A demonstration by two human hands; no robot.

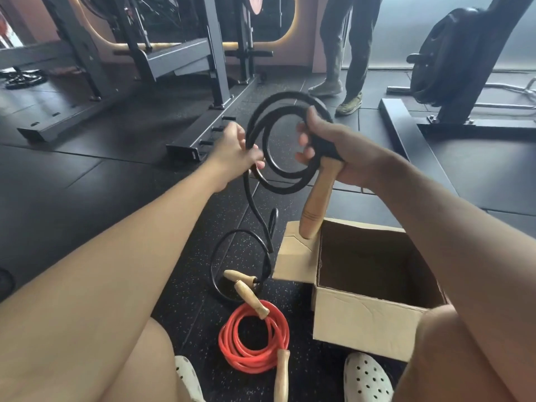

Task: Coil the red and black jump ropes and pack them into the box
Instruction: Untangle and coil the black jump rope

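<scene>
step right now: looks like the coiling of the thick black rubber jump rope [262, 172], about two loops made, held up in the air over the dark speckled gym floor [87, 175].

right hand [333, 149]: fingers wrapped tight around the gathered loops plus the top of one pale wooden handle [314, 204], which hangs down toward the box flap. This is the anchor hand, so I'd keep it steady.

left hand [235, 149]: fingers pinched narrow on the rope at the left side of the coil, feeding it. The rest trails down from there.

loose tail: curls on the floor just left of the box and ends at the second wooden handle [236, 275], which lies near the red one's top handle. I'd guess that's one or two more loops' worth.

how to do it well: slide the left hand down the tail, bring each new loop up to match the existing ones, and let the rubber twist freely so it doesn't kink or spring open.

red plastic jump rope [252, 338]: already coiled, flat on the floor between the white perforated clogs [367, 375], not packed yet.

open brown cardboard box [362, 317]: right of the red coil, nothing visible inside.

watch out: stiff rope probably wants to uncoil once released.
</scene>
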